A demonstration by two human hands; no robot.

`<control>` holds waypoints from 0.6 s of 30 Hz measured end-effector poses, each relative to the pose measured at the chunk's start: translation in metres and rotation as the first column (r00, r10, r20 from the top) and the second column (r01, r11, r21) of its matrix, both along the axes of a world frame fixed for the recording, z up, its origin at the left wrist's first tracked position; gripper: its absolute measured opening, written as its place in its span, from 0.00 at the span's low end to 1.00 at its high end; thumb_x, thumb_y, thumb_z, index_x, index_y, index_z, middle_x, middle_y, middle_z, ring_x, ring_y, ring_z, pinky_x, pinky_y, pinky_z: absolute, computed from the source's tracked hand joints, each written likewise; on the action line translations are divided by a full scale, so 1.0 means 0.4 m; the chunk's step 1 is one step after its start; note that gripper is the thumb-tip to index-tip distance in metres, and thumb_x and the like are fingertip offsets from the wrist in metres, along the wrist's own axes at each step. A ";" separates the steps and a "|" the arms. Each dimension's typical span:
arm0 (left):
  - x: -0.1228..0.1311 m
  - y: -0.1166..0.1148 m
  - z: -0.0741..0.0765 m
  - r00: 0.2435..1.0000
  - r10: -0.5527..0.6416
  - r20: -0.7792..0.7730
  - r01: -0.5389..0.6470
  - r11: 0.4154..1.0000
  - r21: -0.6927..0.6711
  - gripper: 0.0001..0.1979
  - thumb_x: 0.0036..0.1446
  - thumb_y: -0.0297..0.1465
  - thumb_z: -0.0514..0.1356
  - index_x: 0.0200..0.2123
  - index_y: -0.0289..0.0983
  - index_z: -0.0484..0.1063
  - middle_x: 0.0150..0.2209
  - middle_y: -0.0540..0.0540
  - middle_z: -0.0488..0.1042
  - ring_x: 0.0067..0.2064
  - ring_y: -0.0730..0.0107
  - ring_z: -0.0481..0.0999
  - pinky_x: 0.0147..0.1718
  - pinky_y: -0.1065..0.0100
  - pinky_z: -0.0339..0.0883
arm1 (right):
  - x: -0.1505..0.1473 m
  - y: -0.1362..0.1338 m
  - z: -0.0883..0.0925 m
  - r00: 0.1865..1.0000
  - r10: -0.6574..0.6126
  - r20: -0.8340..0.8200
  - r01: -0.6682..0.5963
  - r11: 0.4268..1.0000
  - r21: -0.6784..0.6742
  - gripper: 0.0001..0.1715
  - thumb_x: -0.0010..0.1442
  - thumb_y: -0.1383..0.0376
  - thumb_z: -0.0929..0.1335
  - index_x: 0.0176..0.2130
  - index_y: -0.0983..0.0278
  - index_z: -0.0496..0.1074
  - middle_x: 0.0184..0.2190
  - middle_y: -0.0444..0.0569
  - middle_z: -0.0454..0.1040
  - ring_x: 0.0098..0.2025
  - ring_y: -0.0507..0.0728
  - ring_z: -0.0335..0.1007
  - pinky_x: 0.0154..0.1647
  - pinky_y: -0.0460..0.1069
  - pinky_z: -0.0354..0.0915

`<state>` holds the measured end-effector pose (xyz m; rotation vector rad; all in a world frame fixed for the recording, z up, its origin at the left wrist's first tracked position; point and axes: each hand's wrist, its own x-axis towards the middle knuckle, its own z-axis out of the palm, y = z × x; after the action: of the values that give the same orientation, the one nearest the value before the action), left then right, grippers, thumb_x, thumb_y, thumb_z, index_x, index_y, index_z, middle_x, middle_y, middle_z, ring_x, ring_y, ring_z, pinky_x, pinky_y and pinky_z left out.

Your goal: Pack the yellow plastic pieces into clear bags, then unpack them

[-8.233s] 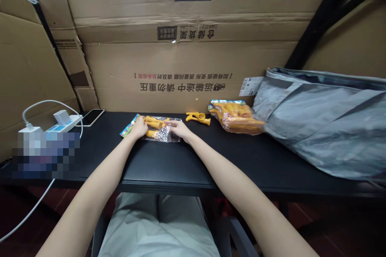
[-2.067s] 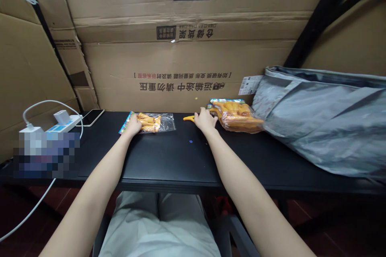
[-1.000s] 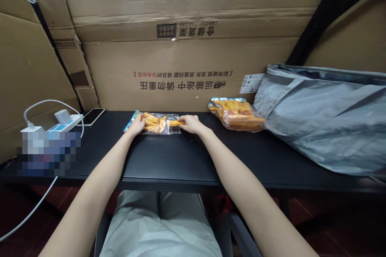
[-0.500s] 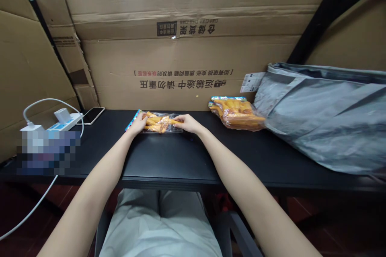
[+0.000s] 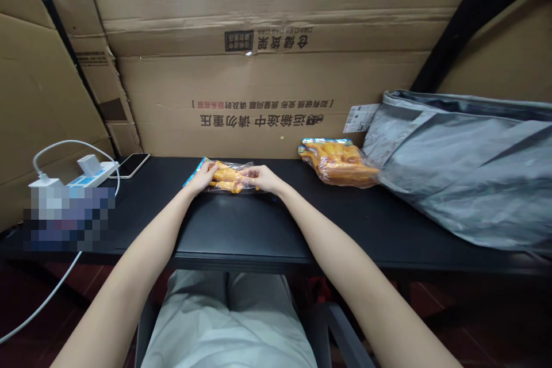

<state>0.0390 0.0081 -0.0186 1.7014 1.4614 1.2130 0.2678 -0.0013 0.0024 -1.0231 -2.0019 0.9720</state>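
A clear plastic bag of orange plastic toys [image 5: 227, 175] with a blue printed header lies on the black table, close to the cardboard. My left hand [image 5: 202, 177] grips its left end by the header, fingers curled over the toys. At the other end, my right hand [image 5: 261, 177] has its fingers pressed together on the bag. The exact shape of the toys is hard to make out through the shiny film and under my fingers.
Similar orange packs [image 5: 338, 164] lie to the right, against a large grey bag [image 5: 466, 172]. A phone [image 5: 133, 165], a power strip [image 5: 97, 177] and a white cable [image 5: 64, 276] are on the left. Printed cardboard [image 5: 267, 80] walls the back of the black table [image 5: 245, 230].
Both hands have come slightly closer together on the bag. The right hand has slid left over the toys, and the bag's left end has shifted a little right.
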 end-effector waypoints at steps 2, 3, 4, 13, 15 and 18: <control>0.005 0.001 -0.002 0.999 -0.015 0.031 0.015 1.000 0.007 0.14 0.59 0.37 0.52 0.43 0.37 0.69 0.48 0.42 0.74 0.51 0.63 0.71 0.54 0.63 0.60 | -0.004 -0.007 0.005 1.000 -0.012 -0.004 0.012 1.000 -0.011 0.17 0.48 0.64 0.71 0.38 0.71 0.77 0.28 0.47 0.75 0.28 0.51 0.68 0.29 0.45 0.66; 0.007 0.001 -0.004 0.999 -0.025 0.046 0.025 1.000 0.011 0.14 0.59 0.38 0.52 0.44 0.37 0.68 0.48 0.42 0.74 0.51 0.63 0.71 0.54 0.63 0.60 | -0.006 -0.010 0.006 1.000 -0.016 -0.013 0.015 1.000 -0.009 0.15 0.48 0.66 0.71 0.38 0.70 0.77 0.29 0.48 0.76 0.29 0.51 0.69 0.31 0.46 0.67; 0.008 0.003 -0.006 0.998 -0.035 0.059 0.034 0.999 0.016 0.15 0.59 0.39 0.52 0.44 0.37 0.68 0.48 0.41 0.73 0.52 0.63 0.71 0.54 0.63 0.60 | -0.010 -0.012 0.007 0.999 -0.012 -0.031 0.012 1.000 -0.006 0.13 0.48 0.68 0.71 0.37 0.69 0.77 0.30 0.48 0.76 0.31 0.52 0.71 0.34 0.46 0.68; 0.000 0.007 -0.019 0.991 -0.081 0.107 0.081 0.997 0.000 0.22 0.51 0.36 0.61 0.49 0.35 0.65 0.50 0.40 0.72 0.51 0.62 0.71 0.55 0.59 0.60 | -0.009 -0.007 0.016 0.985 -0.165 0.042 0.157 0.976 0.149 0.13 0.50 0.76 0.65 0.34 0.66 0.76 0.42 0.51 0.77 0.44 0.54 0.72 0.47 0.48 0.66; 0.000 0.006 -0.020 0.992 -0.081 0.093 0.080 0.997 0.010 0.22 0.51 0.35 0.62 0.49 0.34 0.66 0.49 0.40 0.72 0.51 0.62 0.71 0.55 0.58 0.60 | -0.004 -0.002 0.018 0.929 -0.338 0.154 0.299 0.927 0.228 0.12 0.49 0.76 0.65 0.33 0.67 0.75 0.39 0.51 0.77 0.40 0.54 0.72 0.45 0.47 0.66; 0.003 0.004 -0.020 0.995 -0.066 0.069 0.065 0.998 0.016 0.21 0.52 0.36 0.61 0.49 0.34 0.66 0.48 0.40 0.73 0.50 0.62 0.71 0.54 0.59 0.61 | -0.003 -0.003 0.019 0.865 -0.436 0.249 0.398 0.898 0.189 0.07 0.53 0.72 0.65 0.32 0.67 0.73 0.32 0.51 0.77 0.33 0.53 0.72 0.37 0.46 0.66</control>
<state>0.0401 0.0097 -0.0266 1.6858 1.3487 1.2368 0.2667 -0.0024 0.0102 -1.5131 -1.9139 0.4693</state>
